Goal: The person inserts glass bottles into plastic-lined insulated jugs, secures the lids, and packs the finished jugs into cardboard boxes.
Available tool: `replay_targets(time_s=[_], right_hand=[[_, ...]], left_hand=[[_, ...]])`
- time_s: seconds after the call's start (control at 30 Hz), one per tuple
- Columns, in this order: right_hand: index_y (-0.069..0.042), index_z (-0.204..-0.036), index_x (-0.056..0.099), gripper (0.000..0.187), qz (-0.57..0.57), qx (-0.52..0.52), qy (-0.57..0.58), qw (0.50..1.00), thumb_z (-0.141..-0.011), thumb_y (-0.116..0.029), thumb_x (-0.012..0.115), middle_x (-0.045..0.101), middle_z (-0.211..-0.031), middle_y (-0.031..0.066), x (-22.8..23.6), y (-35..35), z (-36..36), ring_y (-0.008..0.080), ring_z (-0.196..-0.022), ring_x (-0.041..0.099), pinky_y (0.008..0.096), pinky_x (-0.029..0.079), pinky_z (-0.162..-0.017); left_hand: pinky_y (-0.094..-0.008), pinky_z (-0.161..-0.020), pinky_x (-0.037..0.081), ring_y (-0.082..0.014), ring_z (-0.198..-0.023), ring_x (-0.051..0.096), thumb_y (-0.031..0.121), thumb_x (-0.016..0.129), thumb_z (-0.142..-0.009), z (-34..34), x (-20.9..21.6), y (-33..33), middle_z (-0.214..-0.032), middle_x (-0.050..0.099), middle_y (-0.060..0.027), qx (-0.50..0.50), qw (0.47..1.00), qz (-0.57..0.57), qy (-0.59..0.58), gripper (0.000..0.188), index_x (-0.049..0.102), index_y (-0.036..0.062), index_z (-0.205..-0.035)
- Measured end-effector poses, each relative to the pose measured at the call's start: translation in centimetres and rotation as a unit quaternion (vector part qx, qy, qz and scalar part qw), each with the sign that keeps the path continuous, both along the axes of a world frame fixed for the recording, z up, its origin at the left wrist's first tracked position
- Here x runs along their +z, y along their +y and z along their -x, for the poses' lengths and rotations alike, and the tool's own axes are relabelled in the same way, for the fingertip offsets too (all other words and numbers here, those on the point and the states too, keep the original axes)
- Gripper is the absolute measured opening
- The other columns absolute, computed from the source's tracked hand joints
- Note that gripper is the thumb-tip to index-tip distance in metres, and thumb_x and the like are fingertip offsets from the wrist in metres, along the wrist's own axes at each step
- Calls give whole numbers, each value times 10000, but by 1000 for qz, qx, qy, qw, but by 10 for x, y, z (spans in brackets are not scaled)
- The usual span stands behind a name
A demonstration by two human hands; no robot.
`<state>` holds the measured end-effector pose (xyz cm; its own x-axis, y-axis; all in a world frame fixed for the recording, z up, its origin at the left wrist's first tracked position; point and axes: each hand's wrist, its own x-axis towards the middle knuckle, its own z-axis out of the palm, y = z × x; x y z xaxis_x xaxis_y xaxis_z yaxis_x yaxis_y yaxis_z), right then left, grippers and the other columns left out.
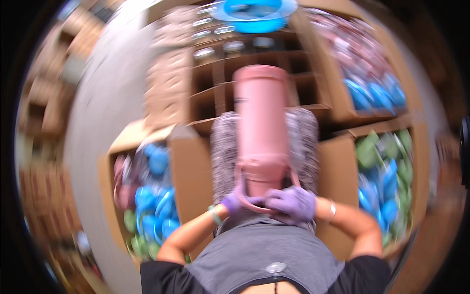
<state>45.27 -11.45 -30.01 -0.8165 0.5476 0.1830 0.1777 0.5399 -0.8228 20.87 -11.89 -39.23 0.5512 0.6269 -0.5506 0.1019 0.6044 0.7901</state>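
A large pink tumbler [263, 117] lies over my lap, its wide base pointing away from me. At its narrower near end, a pink loop handle [254, 208] curves toward my body. My left hand [237, 200], in a purple glove, closes on that near end beside the handle, its fingers partly hidden. From the other side my right hand [293, 204], gloved alike, has its fingers curled against the handle and the tumbler's end. Blur hides the exact finger contact.
Ahead stands a divided carton [208, 110] with several bottle tops in its far cells and a blue round container [257, 14] above. Open boxes at my left [193, 171] and right [338, 186] hold blue and green pieces. Another box [342, 105] holds pink and blue wrapped pieces.
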Motion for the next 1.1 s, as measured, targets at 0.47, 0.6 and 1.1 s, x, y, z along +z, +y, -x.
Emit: replay_targets(time_s=[0.47,0.6,1.1], right_hand=[[-77,-970,634,186,24,118,-143,982,-806,-165,642,642,-1028,97,19,-3,-2,293,-801,668,373,557,-664],[-65,-939,648,126,50,147,-137,978,-834,-134,637,661,-963,85,27,7,0,281,-790,680,488,429,-1027],[-75,-1529,283,948,-387,-243,-24,889,-854,-694,530,224,-1590,191,94,129,31,381,-1477,177,565,110,-1177]], left_hand=[[-439,-1069,370,-382,-1290,466,549,514,-906,17,42,312,-1363,499,-260,222,788,-537,205,706,489,-11,-1336],[-418,-934,466,-294,-1008,629,577,482,-943,-14,-8,385,-1155,655,-153,147,974,-166,43,641,619,8,-1204],[-469,-730,473,-394,-751,621,389,490,-873,-18,140,236,-765,644,-214,213,831,-502,105,420,682,32,-763]])
